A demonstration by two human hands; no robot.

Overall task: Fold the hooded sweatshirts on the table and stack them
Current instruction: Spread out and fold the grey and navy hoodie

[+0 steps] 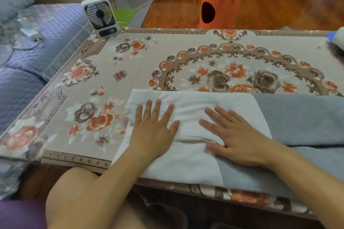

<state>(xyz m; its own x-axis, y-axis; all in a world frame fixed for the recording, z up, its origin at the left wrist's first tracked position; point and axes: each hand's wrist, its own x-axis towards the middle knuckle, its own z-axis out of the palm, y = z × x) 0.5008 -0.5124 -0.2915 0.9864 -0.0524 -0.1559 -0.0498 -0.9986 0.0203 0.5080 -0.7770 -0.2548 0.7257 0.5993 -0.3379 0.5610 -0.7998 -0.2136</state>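
A folded white sweatshirt [195,102] lies at the table's near edge, partly on top of a grey sweatshirt [301,117] that spreads to the right. My left hand [154,128] presses flat on the white garment's left part with fingers spread. My right hand [236,137] lies flat over its right part, with the thumb at the fold line where white meets grey. Both hands hold nothing.
The table [130,57] wears a floral cloth. A small white fan [100,16] stands at its far left corner. A white and blue item [338,40] sits at the far right edge. A purple quilted sofa [28,61] is on the left, an orange carrot-shaped bin [219,3] beyond.
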